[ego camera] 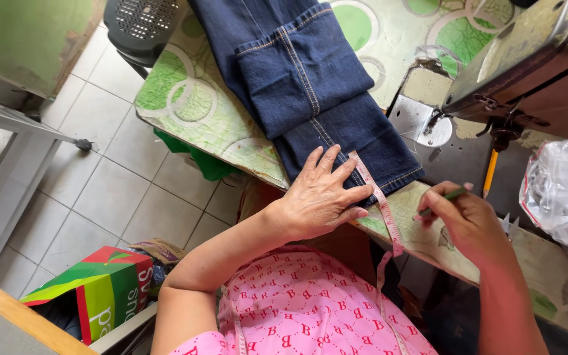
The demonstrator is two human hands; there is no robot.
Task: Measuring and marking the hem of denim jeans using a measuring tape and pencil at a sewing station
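Dark blue jeans (310, 85) lie folded across a table with a green patterned cover (185, 105). My left hand (320, 194) presses flat on the trouser leg near its hem, fingers spread, pinning a pink measuring tape (379, 200) that runs along the leg and hangs off the table edge. My right hand (465, 220) hovers just right of the hem and holds a thin green pencil-like marker (445, 197) pointing toward the tape.
A sewing machine (527, 59) stands at the upper right with its needle plate (428, 128) beside the jeans. A clear plastic bag (563, 190) lies at the right. A dark stool (142, 26) and a coloured carton (103, 289) sit on the tiled floor.
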